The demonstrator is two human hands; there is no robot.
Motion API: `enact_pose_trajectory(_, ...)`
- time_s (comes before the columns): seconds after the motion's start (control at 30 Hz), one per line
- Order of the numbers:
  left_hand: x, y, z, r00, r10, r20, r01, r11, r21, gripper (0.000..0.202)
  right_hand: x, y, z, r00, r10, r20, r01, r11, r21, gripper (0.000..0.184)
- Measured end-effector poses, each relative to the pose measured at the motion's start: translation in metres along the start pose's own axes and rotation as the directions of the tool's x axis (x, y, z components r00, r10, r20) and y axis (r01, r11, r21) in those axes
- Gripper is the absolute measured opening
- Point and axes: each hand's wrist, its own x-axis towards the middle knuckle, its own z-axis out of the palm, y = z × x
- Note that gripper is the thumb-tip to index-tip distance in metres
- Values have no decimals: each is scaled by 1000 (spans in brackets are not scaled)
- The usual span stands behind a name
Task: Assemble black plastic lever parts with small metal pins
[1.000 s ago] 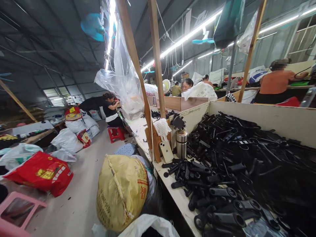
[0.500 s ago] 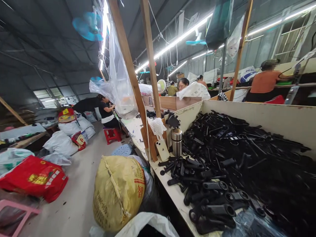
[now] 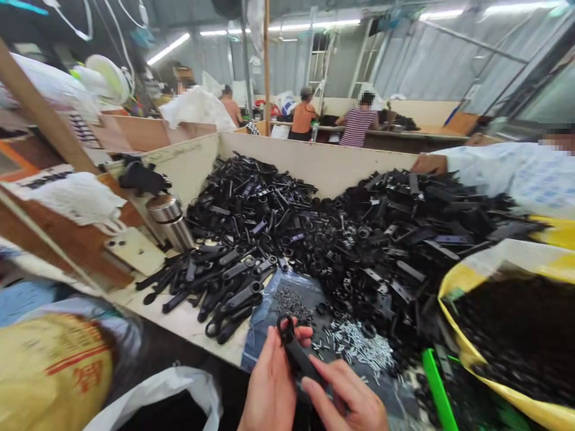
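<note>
A black plastic handle part (image 3: 297, 354) with a ring at its far end is held between my hands, low in the middle. My left hand (image 3: 272, 377) is wrapped round it from the left. My right hand (image 3: 344, 392) pinches its near end with thumb and fingers. Just beyond lie a heap of silver screws (image 3: 359, 347) and a pile of small dark screws (image 3: 291, 302), both on a dark plastic sheet (image 3: 274, 287). Similar black handles (image 3: 238, 293) lie in a row to the left. A big mound of loose black parts (image 3: 256, 203) fills the table behind.
A steel flask (image 3: 169, 221) and a phone (image 3: 135, 251) stand at the table's left. At right are an open yellow-rimmed sack (image 3: 453, 299) of black bits and a green strip (image 3: 438, 389). A white sack (image 3: 197, 389) sits below the table edge. Co-workers (image 3: 357, 123) sit beyond the partition.
My view has swung right and down from the aisle to the table. Both my hands, out of view before, now show with the black handle part.
</note>
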Motion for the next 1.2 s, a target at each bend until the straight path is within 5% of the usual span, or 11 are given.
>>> enact_pose_trajectory(0.23, 3, -16, -12, 989, 0, 145, -1, 1000, 9, 38, 3, 1, 4, 999, 38, -14, -38, 999, -37, 36)
enact_pose_trajectory(0.43, 2, -31, -5, 985, 173, 7, -172, 972, 162, 44, 2, -5, 10, 995, 69, -77, -71, 997, -22, 33)
enact_pose_trajectory(0.63, 4, -39, -6, 983, 178, -37, -169, 969, 179, 49, -6, -3, 17, 993, 54, -101, -56, 998, -19, 33)
enact_pose_trajectory(0.8, 2, -31, -8, 988, 146, -60, -120, 942, 312, 49, -1, 1, -8, 990, -43, 135, 49, 998, -41, 34)
enact_pose_trajectory(0.9, -7, -21, -8, 997, 78, -10, -65, 885, 462, 50, 18, -4, -30, 972, 154, 176, -155, 988, -6, 37)
enact_pose_trajectory(0.97, -14, -14, -8, 996, -15, 85, -37, 817, 576, 51, 32, -8, -38, 922, 339, 187, -354, 934, 52, 41)
enact_pose_trajectory(1.03, -21, -7, -10, 981, -96, 170, -50, 719, 693, 53, 41, -10, -38, 827, 417, 377, -511, 838, 193, 42)
enact_pose_trajectory(1.13, -29, 1, -18, 968, -107, 226, -134, 543, 829, 53, 42, -9, -31, 688, 315, 654, -651, 666, 364, 34)
enact_pose_trajectory(1.2, -32, 4, -26, 967, -70, 245, -190, 441, 877, 46, 37, -8, -27, 679, 260, 687, -655, 637, 406, 35)
